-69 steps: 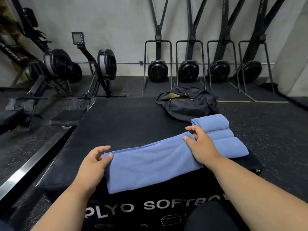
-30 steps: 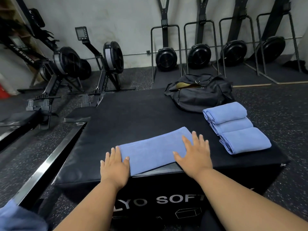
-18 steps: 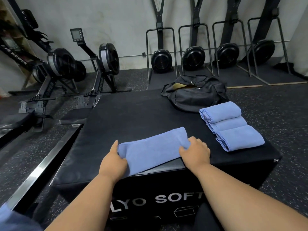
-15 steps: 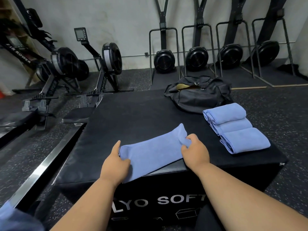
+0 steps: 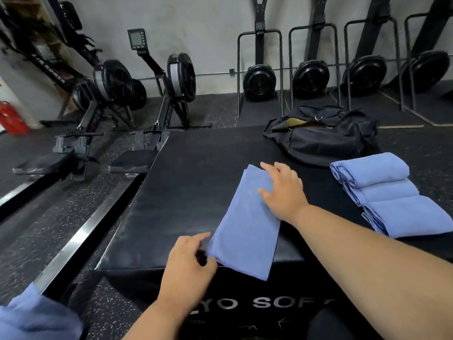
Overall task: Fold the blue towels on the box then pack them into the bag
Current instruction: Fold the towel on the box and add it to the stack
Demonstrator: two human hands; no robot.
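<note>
A blue towel (image 5: 247,224), folded into a long strip, lies on the black soft plyo box (image 5: 191,182) with its length running away from me and its near end hanging over the front edge. My left hand (image 5: 188,263) pinches the towel's near left corner with curled fingers. Spread flat, my right hand (image 5: 284,192) rests on its far right part. Three folded blue towels (image 5: 382,192) lie in a row at the box's right edge. The black bag (image 5: 323,141) sits at the far right of the box, its top open.
Rowing machines (image 5: 171,77) stand on the floor to the left. Ski machines (image 5: 259,79) line the back wall. A red fire extinguisher (image 5: 12,119) is at far left. More blue cloth (image 5: 36,317) shows at the bottom left corner.
The strip lay across the box's front edge with a hand gripping each end. It has been swung round to point away from me, and my right hand has opened flat on it.
</note>
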